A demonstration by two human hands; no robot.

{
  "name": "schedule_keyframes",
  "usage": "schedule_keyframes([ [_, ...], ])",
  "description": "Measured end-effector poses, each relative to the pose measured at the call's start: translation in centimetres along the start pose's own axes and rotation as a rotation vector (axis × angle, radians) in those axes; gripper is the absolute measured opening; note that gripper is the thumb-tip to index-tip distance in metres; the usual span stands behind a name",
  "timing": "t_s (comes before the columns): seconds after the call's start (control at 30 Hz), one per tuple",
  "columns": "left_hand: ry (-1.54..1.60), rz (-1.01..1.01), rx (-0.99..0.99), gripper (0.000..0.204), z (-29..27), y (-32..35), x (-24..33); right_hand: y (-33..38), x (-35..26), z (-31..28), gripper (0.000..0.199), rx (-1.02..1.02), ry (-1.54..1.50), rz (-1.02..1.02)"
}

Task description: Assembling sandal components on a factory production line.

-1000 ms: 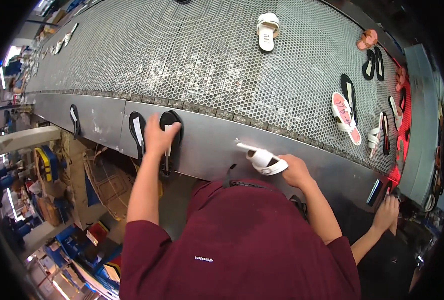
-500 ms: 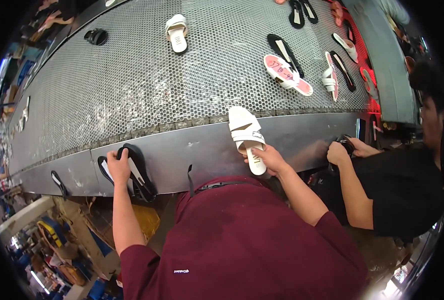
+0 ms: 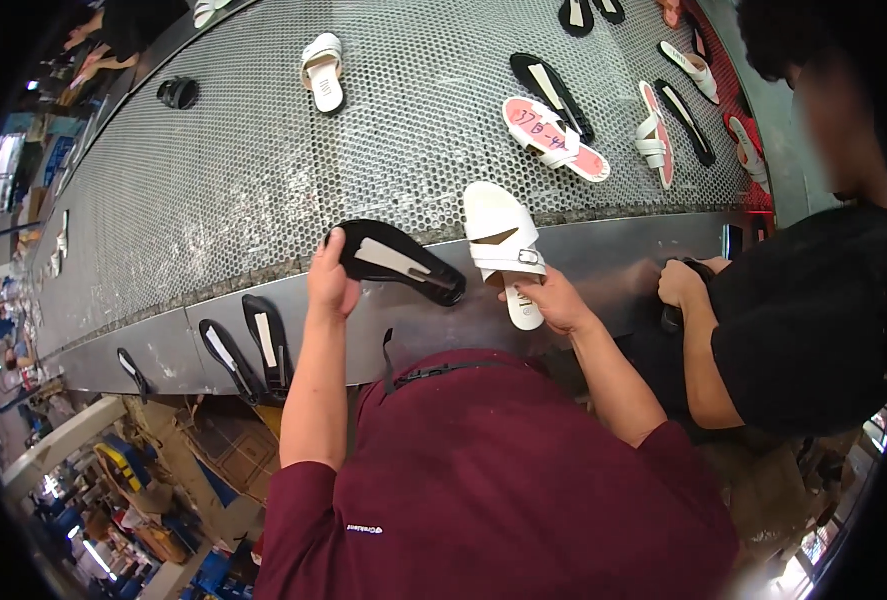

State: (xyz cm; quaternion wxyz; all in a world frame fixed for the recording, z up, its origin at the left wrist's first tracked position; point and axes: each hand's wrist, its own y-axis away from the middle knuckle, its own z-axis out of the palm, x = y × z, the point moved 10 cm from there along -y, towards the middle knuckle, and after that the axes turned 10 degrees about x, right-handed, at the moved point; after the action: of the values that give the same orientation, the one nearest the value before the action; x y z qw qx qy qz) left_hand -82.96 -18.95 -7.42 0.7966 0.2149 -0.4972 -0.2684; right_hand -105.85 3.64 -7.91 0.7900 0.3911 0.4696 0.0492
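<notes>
My left hand (image 3: 335,279) is closed on the end of a black shoe sole (image 3: 397,262), which has a pale strip along its middle. It is held up over the metal ledge, tilted toward the right. My right hand (image 3: 553,300) grips the heel end of a white slide sandal (image 3: 502,232) with a buckled strap, its toe pointing away from me. The sole's narrow end is close to the sandal. Several more black soles (image 3: 265,338) lie on the ledge to the left of my left forearm.
Beyond the metal ledge (image 3: 584,257) runs a perforated conveyor (image 3: 204,180). A white sandal (image 3: 325,78), a black strap piece (image 3: 179,93), a pink-bottomed sandal (image 3: 534,127) and more soles lie on it. At right a co-worker in black (image 3: 794,330) holds a dark item.
My left hand has lifted a black sole off the ledge and carried it right, toward the sandal. My right hand keeps the white sandal, now slightly farther away from me.
</notes>
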Motion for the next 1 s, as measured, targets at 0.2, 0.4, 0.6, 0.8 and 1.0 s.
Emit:
schedule_keyframes([
  [0.2,0.04,-0.138,-0.095,0.027,3.9,-2.0,-5.8,-1.9,0.7,1.9,0.021,-0.015,0.03,-0.06],
  [0.4,0.036,-0.166,-0.323,0.057,7.1,-1.6,-6.4,-3.9,1.4,3.9,0.022,-0.068,0.107,0.009],
  [0.6,-0.095,-0.124,-0.33,0.077,9.0,-1.5,-6.4,-4.1,-0.5,5.3,0.024,-0.137,0.245,0.025],
  [0.8,-0.175,-0.167,-0.303,0.066,10.0,-1.7,-7.2,-5.1,0.2,4.8,0.023,-0.146,0.253,0.01],
  [1.0,-0.199,-0.188,-0.281,0.056,10.1,-1.9,-8.0,-5.4,0.9,3.9,0.018,-0.132,0.225,0.021],
])
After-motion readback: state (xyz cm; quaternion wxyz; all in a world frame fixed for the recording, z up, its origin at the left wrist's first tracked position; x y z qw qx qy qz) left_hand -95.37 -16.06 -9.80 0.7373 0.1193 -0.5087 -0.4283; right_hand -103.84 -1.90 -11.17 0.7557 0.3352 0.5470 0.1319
